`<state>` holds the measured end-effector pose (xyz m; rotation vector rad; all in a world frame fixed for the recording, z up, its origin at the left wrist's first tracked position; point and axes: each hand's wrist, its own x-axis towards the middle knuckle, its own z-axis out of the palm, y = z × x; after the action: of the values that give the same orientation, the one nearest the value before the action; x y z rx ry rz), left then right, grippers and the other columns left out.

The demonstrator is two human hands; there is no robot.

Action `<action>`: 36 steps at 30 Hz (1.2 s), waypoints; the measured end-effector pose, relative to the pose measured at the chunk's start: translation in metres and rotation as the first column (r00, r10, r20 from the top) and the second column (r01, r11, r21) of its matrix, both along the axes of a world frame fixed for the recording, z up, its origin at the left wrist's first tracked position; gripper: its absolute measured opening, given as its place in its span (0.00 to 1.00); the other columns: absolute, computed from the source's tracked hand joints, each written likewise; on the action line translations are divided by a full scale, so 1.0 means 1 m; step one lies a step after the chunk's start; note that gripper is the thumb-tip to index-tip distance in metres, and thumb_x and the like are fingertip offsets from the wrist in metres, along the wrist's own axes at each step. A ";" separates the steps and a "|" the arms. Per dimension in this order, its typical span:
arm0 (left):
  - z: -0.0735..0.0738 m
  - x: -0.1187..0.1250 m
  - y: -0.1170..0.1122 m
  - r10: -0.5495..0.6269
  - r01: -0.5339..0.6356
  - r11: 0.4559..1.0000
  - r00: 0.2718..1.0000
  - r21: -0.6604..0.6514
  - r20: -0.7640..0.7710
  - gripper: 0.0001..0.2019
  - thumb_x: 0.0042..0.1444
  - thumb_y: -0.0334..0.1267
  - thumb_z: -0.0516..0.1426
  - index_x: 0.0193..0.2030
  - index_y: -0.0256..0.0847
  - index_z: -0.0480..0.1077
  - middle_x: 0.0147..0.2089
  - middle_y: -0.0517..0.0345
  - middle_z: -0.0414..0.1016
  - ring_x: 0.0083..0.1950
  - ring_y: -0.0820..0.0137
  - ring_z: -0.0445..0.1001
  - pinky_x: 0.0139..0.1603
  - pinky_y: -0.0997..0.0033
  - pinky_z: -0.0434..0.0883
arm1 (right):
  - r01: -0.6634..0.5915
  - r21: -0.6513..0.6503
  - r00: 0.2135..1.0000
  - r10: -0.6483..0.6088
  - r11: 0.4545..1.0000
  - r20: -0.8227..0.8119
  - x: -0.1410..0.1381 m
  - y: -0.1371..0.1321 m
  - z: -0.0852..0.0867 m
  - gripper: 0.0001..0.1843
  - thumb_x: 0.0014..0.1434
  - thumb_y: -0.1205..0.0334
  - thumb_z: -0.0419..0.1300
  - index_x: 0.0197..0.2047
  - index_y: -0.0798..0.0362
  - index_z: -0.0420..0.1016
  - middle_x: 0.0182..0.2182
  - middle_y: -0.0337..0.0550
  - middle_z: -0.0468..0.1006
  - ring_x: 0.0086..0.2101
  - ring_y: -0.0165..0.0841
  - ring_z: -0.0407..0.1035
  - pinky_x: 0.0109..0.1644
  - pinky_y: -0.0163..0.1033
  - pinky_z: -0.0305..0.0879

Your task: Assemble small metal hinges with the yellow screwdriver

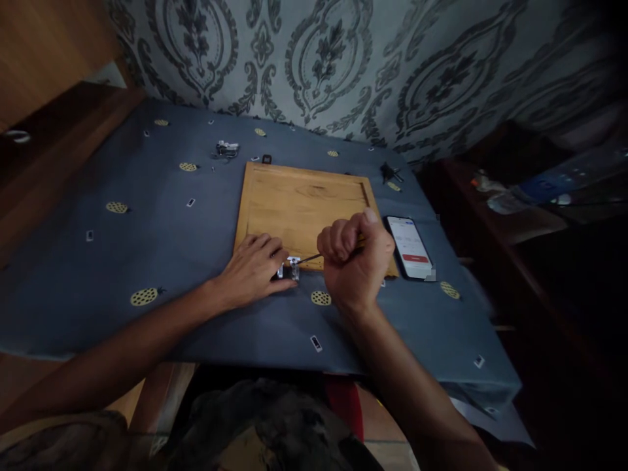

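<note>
A wooden board (304, 203) lies flat on a table under a blue-grey cloth (147, 261). At the board's near edge sits a small metal fitting (291, 268). My left hand (252, 268) rests on the cloth and board edge, its fingers pressed against that fitting. My right hand (356, 258) is closed in a fist round a thin tool (309, 259), whose metal tip reaches the fitting. The tool's handle is hidden in the fist.
A phone (409, 247) with a lit screen lies just right of the board. Another metal part (226, 149) and a dark small object (390, 173) lie near the far edge. Patterned wall behind; dark shelves with clutter (515, 190) at right.
</note>
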<state>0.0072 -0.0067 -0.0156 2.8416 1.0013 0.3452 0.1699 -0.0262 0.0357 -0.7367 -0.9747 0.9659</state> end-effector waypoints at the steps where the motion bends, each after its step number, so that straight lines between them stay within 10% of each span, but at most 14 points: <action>1: 0.000 0.000 0.000 0.000 0.000 1.000 1.000 0.004 0.003 0.23 0.65 0.57 0.60 0.50 0.36 0.73 0.50 0.47 0.76 0.53 0.56 0.71 0.55 0.56 0.67 | -0.005 0.002 1.000 0.005 1.000 -0.006 0.000 -0.001 -0.001 0.32 0.63 0.46 0.64 0.16 0.49 0.54 0.12 0.28 0.50 0.14 0.22 0.41 0.19 0.35 0.43; 36: -0.014 0.000 0.001 -0.014 0.010 0.999 0.993 0.036 0.120 0.21 0.68 0.57 0.55 0.45 0.39 0.73 0.45 0.50 0.75 0.49 0.56 0.71 0.53 0.52 0.67 | -0.215 0.000 0.976 0.215 0.977 0.031 -0.007 0.002 -0.014 0.33 0.67 0.45 0.60 0.16 0.50 0.55 0.13 0.29 0.52 0.17 0.23 0.44 0.24 0.39 0.44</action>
<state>0.0072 -0.0055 -0.0294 2.8174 0.9639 0.5306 0.1633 -0.0240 0.0219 -0.6542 -1.0984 1.1433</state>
